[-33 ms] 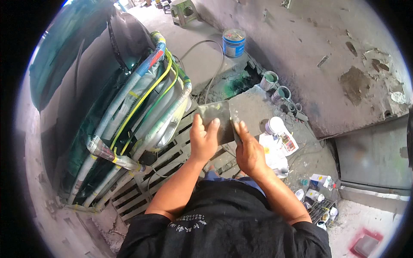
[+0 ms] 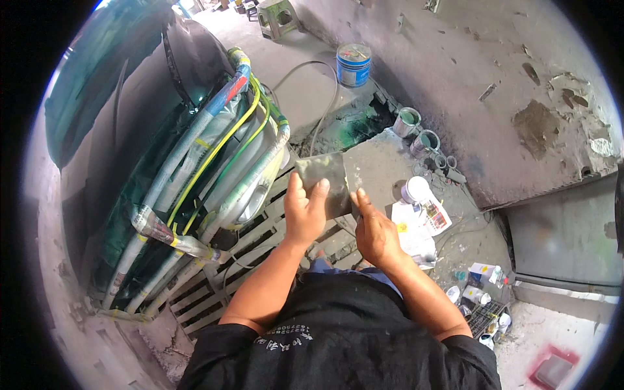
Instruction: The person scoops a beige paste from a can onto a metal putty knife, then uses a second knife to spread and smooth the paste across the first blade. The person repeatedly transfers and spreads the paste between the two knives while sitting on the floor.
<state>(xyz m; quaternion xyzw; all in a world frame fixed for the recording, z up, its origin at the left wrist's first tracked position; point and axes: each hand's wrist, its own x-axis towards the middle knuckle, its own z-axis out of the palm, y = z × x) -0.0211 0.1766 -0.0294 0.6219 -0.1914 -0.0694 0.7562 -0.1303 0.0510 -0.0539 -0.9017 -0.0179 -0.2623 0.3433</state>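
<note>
My left hand (image 2: 305, 211) is closed on a dark grey, flat square plate (image 2: 328, 182), its thumb lying on top. Pale yellowish smears mark the plate's far and right edges. Beside the plate's right edge, my right hand (image 2: 377, 227) is closed with the forefinger stretched forward. In it is a thin, dark, flat blade-like piece (image 2: 355, 203), seen nearly edge-on and mostly hidden by the fingers. Whether that piece touches the plate I cannot tell.
Taped, padded rack bars (image 2: 188, 140) with yellow and green hoses stand at left. A slatted pallet (image 2: 260, 234) lies below. Farther off is a blue can (image 2: 353, 65). Paint-stained cups (image 2: 407, 121), a white tub (image 2: 415, 190), printed paper (image 2: 434, 218) and a bottle crate (image 2: 484, 318) are at right.
The plate and my left hand have shifted slightly left. The blade-like piece in my right hand has moved a little nearer to me, and less of it shows.
</note>
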